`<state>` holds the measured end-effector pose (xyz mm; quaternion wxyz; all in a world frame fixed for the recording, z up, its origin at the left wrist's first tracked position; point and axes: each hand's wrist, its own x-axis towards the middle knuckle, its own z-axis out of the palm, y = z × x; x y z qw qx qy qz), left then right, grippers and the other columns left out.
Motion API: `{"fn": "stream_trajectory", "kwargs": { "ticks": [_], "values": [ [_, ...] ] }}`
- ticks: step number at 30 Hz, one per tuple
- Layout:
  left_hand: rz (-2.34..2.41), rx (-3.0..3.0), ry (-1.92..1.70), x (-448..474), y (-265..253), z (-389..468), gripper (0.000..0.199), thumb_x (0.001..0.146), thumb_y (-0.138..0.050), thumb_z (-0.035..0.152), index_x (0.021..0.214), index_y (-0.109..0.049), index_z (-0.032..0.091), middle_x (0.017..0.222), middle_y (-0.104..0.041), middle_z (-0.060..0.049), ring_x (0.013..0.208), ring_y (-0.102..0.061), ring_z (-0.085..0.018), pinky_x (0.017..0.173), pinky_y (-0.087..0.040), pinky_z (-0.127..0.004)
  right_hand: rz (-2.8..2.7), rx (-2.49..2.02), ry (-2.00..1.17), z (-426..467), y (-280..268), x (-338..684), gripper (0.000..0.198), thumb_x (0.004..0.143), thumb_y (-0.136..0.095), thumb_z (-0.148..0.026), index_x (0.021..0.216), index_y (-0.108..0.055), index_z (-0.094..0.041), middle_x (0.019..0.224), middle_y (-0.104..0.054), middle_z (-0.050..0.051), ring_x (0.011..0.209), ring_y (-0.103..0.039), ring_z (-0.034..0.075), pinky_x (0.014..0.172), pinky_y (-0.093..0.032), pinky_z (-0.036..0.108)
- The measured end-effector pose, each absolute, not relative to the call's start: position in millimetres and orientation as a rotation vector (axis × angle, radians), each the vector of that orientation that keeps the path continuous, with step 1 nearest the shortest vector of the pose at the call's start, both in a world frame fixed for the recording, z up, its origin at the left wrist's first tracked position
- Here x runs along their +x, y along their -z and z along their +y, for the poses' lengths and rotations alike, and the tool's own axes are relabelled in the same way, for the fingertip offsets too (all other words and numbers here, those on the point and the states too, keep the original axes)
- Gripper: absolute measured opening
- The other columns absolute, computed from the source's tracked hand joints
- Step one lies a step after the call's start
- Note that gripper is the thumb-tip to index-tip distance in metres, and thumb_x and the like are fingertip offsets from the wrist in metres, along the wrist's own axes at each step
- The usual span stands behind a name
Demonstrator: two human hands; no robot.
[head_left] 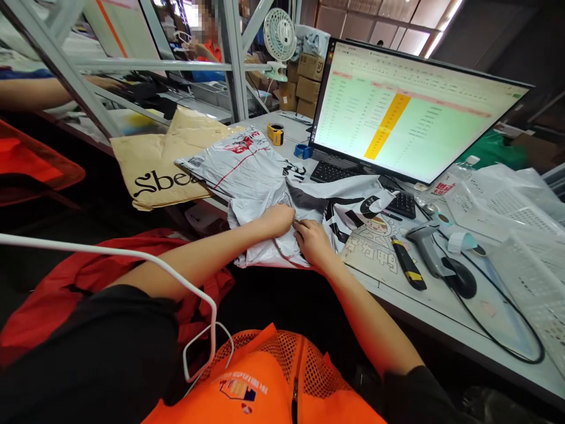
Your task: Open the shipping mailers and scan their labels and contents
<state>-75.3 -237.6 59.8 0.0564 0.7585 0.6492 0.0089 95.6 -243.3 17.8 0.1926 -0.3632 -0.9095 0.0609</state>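
Observation:
A crumpled white plastic mailing bag (251, 168) with red and black print lies across the desk's front edge. My left hand (279, 220) is closed on the bag, its fingers curled into the plastic. Close beside it, my right hand (312, 240) also pinches the bag, thumb and fingers pressed together. The two hands nearly touch at the middle of the bag. To their right a loose flap of the bag spreads toward the keyboard (331, 172). What lies inside the bag is hidden.
A tan paper mailer (154, 156) lies at the left. A monitor (397, 112) stands behind. On the right are a box cutter (408, 265), a barcode scanner (426, 250), a black mouse (461, 278) and plastic bags (498, 194). A white cable (176, 280) crosses before me.

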Motion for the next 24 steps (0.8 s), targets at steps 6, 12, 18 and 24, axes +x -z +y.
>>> {"fn": "stream_trajectory", "kwargs": {
  "ticks": [6,12,18,24],
  "values": [
    [1.896,2.185,-0.424,-82,-44,-228,0.030,0.095,-0.048,0.026,0.101,-0.076,0.016,0.105,-0.078,-0.012,0.101,-0.071,-0.028,0.090,-0.054,-0.037,-2.440,-0.992,-0.188,-222,-3,82,0.020,0.102,-0.052,-0.013,0.107,-0.072,-0.013,0.107,-0.071,0.014,0.102,-0.061,0.027,0.092,-0.043,0.037],
    [1.936,2.174,-0.491,-82,-44,-230,0.039,0.099,-0.039,0.028,0.096,-0.075,0.013,0.099,-0.077,-0.016,0.095,-0.071,-0.027,0.087,-0.053,-0.036,-2.482,-0.847,-0.348,-219,-17,84,0.025,0.100,-0.047,-0.010,0.100,-0.071,-0.013,0.098,-0.074,0.012,0.088,-0.064,0.022,0.083,-0.044,0.029],
    [2.081,2.317,-0.415,-76,-68,-224,0.040,0.102,-0.045,0.040,0.119,-0.071,0.015,0.110,-0.076,-0.019,0.106,-0.071,-0.035,0.095,-0.051,-0.043,-2.773,-0.955,-0.279,-221,-60,96,0.022,0.091,-0.055,-0.006,0.081,-0.071,-0.016,0.080,-0.072,0.007,0.068,-0.054,0.018,0.066,-0.035,0.030],
    [2.571,1.955,-0.459,-143,-122,-180,0.043,0.103,-0.044,0.031,0.126,-0.067,0.003,0.124,-0.070,-0.027,0.118,-0.065,-0.039,0.100,-0.049,-0.046,-2.736,-0.752,-0.417,-303,-59,131,0.025,0.093,-0.056,-0.010,0.070,-0.059,-0.020,0.070,-0.062,0.002,0.065,-0.051,0.016,0.067,-0.038,0.030]
  ]
}}
